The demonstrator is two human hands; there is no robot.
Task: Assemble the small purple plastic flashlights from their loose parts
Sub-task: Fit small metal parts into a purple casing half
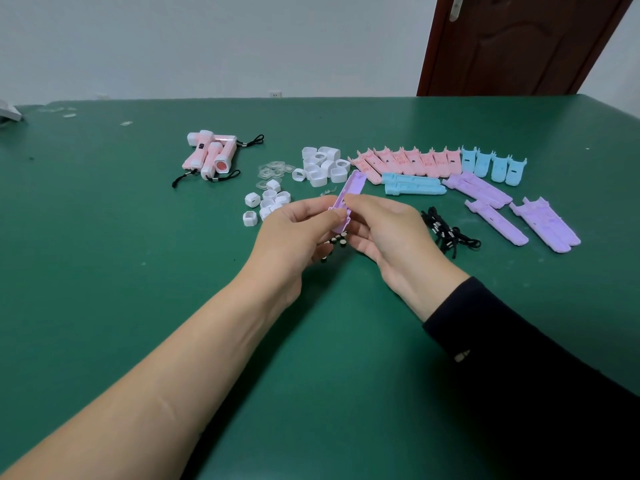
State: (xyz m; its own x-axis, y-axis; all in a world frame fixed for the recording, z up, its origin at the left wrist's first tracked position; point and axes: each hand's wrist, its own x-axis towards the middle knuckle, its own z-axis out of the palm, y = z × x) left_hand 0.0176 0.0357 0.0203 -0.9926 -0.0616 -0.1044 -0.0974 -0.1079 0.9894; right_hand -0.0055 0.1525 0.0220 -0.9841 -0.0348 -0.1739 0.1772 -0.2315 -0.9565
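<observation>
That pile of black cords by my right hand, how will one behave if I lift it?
The black cords look thin and looped, so probably floppy and light. They lie tangled in a heap, so lifting one may drag others along.

A single wide-angle view, worn on the person's head, looks forward and down along both forearms onto the green counter (104,244). The left hand (298,230) and right hand (388,233) meet near the middle of the frame, close beneath the lens. Beyond the counter's far edge, a pale wall (207,39) and a brown door (512,46) at upper right fill the top.
</observation>
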